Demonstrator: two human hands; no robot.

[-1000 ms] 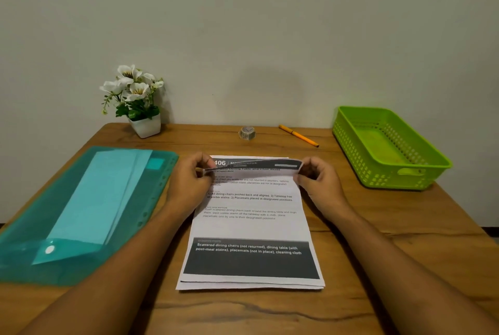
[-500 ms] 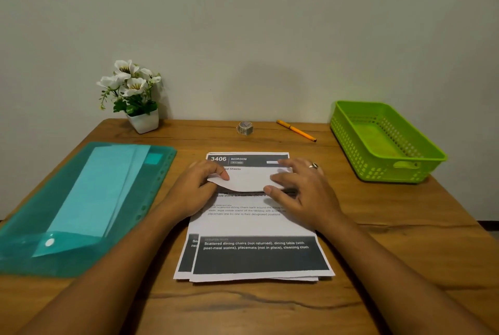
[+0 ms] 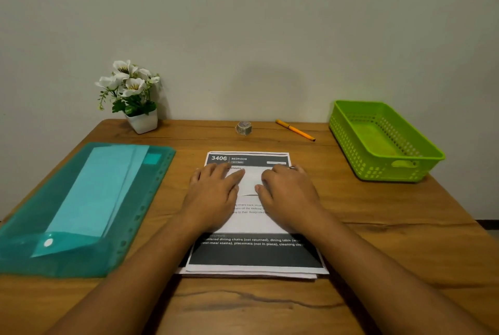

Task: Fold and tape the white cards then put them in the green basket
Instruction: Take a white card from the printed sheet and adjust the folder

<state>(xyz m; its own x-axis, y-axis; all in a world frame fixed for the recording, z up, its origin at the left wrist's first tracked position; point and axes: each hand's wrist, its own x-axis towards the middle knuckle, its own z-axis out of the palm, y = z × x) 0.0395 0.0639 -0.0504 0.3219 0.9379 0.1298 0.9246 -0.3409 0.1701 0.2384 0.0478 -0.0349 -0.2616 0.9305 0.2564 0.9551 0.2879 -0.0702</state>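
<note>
A stack of white printed cards point(image 3: 253, 253) lies in the middle of the wooden table. The far end of the top card is folded toward me, and its blank white flap point(image 3: 250, 180) shows between my hands. My left hand point(image 3: 216, 195) lies flat, palm down, on the flap's left side. My right hand point(image 3: 290, 195), with a ring on one finger, lies flat on its right side. Neither hand grips anything. A small roll of tape point(image 3: 244, 128) stands at the table's far edge. The green basket point(image 3: 421, 143) sits at the far right with nothing visible in it.
A translucent teal folder point(image 3: 40, 226) holding pale sheets covers the table's left side. A white pot of white flowers point(image 3: 133, 97) stands at the far left by the wall. An orange pen point(image 3: 295, 130) lies between the tape and the basket.
One second ago both hands pinched the top card's far edge in the air. They brought it toward me, laid it down, and now rest flat on the folded flap.
</note>
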